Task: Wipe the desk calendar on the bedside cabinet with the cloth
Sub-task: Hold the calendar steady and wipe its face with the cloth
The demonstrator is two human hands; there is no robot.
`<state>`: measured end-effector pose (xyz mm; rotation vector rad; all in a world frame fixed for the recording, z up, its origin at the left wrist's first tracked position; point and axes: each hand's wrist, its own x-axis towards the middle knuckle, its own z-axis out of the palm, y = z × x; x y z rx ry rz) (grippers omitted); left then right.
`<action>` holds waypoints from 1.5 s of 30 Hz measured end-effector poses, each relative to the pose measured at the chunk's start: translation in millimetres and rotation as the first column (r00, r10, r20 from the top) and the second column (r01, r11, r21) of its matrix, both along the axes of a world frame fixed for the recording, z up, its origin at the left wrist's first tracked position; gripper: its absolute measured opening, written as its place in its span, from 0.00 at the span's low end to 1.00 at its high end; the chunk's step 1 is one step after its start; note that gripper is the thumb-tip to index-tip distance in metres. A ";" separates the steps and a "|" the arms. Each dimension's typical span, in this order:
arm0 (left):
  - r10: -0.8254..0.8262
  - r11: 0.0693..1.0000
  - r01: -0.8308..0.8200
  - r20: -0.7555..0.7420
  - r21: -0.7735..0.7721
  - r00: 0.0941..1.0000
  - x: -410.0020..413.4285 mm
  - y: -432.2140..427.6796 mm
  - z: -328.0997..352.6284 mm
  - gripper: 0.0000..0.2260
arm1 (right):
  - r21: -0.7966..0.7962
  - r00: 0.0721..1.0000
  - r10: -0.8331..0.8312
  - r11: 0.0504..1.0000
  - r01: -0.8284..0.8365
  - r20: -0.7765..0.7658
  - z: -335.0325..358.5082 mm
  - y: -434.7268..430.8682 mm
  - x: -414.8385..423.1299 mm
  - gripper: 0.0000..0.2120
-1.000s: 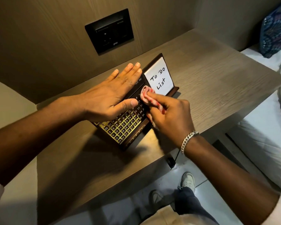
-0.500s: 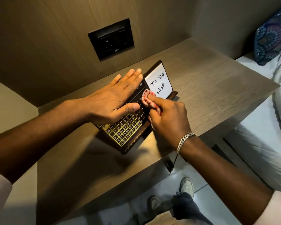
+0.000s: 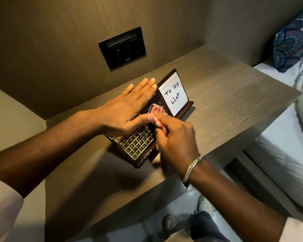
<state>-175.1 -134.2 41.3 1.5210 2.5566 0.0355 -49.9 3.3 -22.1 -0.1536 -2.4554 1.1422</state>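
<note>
A wood-grain bedside cabinet (image 3: 217,105) stands under a black wall socket (image 3: 122,48), beside a bed (image 3: 287,145). The flat, open left hand (image 3: 128,109) presses the desk calendar (image 3: 138,144) beneath it. The right hand (image 3: 175,137) pinches the red-and-white cloth (image 3: 156,110) against the calendar's face, just past the left thumb.

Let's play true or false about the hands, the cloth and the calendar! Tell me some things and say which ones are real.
1. The right hand holds a red and white cloth against the calendar. True.
2. The left hand is lifted off the calendar. False: it lies flat on the calendar, palm down.
3. The white card says "To Do List". True.
4. The calendar sits on the bed. False: it stands on the wooden cabinet beside the bed.
5. A bracelet is on the right wrist. True.
</note>
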 end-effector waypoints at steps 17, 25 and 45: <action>-0.010 1.000 0.010 -0.003 -0.003 1.000 0.9 -0.6 0.4 0.38 | 0.058 0.999 0.040 0.998 -0.040 -0.001 -3.0 -7.2 6.2 0.19; -0.002 1.000 0.002 -0.019 0.000 1.000 2.4 -0.3 -0.3 0.38 | 0.040 0.999 -0.034 0.999 0.034 0.001 -3.9 -5.7 3.4 0.20; 0.004 1.000 -0.004 -0.009 0.000 1.000 3.9 0.2 0.0 0.35 | 0.015 0.997 -0.080 0.997 0.080 0.016 5.0 11.8 -3.3 0.19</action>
